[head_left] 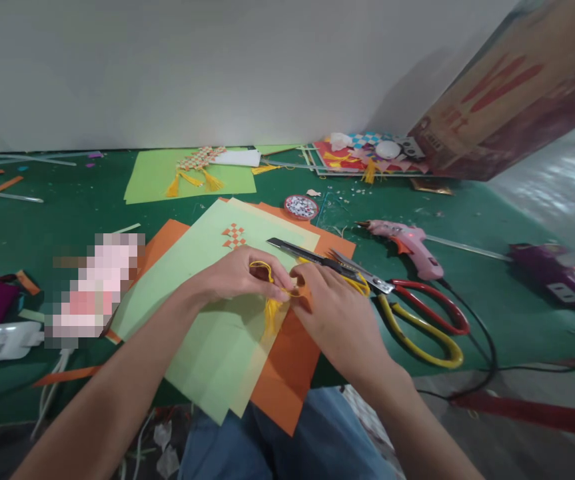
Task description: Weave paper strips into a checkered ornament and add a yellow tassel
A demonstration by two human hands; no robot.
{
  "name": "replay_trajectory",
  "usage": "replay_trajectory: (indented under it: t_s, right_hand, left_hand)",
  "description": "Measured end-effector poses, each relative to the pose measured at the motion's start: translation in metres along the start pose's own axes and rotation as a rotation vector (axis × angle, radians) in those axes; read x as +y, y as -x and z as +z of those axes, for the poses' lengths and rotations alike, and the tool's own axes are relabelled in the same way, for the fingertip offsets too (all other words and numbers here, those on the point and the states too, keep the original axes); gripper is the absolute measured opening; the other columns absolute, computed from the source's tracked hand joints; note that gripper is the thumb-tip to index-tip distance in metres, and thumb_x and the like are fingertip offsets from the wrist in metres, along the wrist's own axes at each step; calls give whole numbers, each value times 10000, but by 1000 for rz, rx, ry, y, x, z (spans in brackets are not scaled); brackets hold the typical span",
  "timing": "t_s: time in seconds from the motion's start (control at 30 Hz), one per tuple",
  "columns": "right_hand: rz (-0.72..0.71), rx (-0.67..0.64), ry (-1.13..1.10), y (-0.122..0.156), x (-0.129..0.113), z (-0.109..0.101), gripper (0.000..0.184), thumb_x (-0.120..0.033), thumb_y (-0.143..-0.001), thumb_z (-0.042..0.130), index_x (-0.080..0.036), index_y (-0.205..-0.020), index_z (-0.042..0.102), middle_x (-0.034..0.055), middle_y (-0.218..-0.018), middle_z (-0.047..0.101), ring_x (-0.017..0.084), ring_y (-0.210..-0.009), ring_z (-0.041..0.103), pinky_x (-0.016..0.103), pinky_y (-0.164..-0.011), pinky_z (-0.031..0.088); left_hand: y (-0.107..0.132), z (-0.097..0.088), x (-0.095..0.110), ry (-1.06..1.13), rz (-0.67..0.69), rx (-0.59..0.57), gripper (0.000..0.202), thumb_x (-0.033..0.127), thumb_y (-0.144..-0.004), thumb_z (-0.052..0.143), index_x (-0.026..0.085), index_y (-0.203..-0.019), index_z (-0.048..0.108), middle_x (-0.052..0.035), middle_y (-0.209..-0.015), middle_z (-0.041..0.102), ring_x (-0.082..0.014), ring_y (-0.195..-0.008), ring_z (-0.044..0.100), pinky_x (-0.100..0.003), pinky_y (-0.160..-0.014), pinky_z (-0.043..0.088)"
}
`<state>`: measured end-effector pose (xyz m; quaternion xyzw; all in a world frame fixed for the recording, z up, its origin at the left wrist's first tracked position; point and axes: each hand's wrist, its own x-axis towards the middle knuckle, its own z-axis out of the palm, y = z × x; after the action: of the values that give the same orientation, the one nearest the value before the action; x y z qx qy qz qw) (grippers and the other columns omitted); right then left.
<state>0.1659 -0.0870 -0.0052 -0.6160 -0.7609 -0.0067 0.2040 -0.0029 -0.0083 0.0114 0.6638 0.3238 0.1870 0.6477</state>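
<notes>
My left hand point(240, 273) pinches the cord of a yellow tassel point(271, 317), whose strands hang below the fingers. Fingertips of my right hand point(334, 307) meet those of the left and are closed on a small orange paper piece point(304, 295); its full shape is hidden. Both hands are over light green paper sheets point(187, 337), with orange paper point(290, 380) underneath. A small orange-and-white checkered woven piece point(234, 235) lies beyond my left hand. Just past my right hand are a utility knife point(312, 255) and scissors point(432, 320) with red and yellow handles.
A pink glue gun point(410, 243) with a cord lies to the right, near a purple object point(554, 273). A dish of small beads point(301, 207) sits ahead. Farther back, a woven piece with yellow tassels point(200, 160) rests on green paper. A cardboard box point(517, 87) stands at the right rear.
</notes>
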Motion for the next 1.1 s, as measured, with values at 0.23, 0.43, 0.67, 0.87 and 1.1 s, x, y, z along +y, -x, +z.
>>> replay_trajectory:
  t_s: [0.23, 0.43, 0.67, 0.87, 1.1]
  right_hand:
    - [-6, 63, -144, 2, 16, -12, 227, -133, -802, 477, -187, -970, 620, 51, -825, 685, 184, -731, 615, 287, -621, 452]
    - [199, -80, -705, -3, 18, -27, 146, -263, -785, 523, -198, -784, 654, 33, -773, 685, 125, -605, 576, 234, -520, 440]
    - [293, -228, -984, -4, 7, -27, 264, -442, -696, 627, -184, -753, 630, 26, -736, 635, 138, -655, 575, 238, -555, 454]
    - [331, -92, -921, -3, -7, -18, 228, -391, -749, 579, -179, -665, 584, 2, -650, 581, 98, -542, 475, 230, -496, 387]
    - [318, -75, -724, 8, 13, -23, 197, -359, -738, 589, -195, -631, 605, -2, -599, 622, 99, -475, 478, 223, -448, 377]
  left_hand:
    - [3, -8, 0, 139, 78, 107, 119, 168, -592, 793, 175, -666, 700, 16, -639, 652, -86, -585, 586, -211, -572, 429]
    - [1, -7, -2, 136, 64, 87, 108, 169, -621, 783, 179, -697, 706, 15, -650, 663, -86, -608, 601, -208, -589, 445]
    - [0, -7, -1, 122, 67, 77, 116, 154, -615, 785, 175, -697, 705, 19, -670, 666, -77, -616, 594, -195, -599, 456]
    - [0, -6, 1, 77, 56, 86, 124, 193, -607, 789, 168, -689, 701, 14, -637, 650, -83, -594, 582, -200, -566, 443]
    - [0, -8, -2, 87, 78, 195, 164, 218, -574, 806, 169, -689, 699, 5, -651, 665, -100, -599, 613, -224, -599, 475]
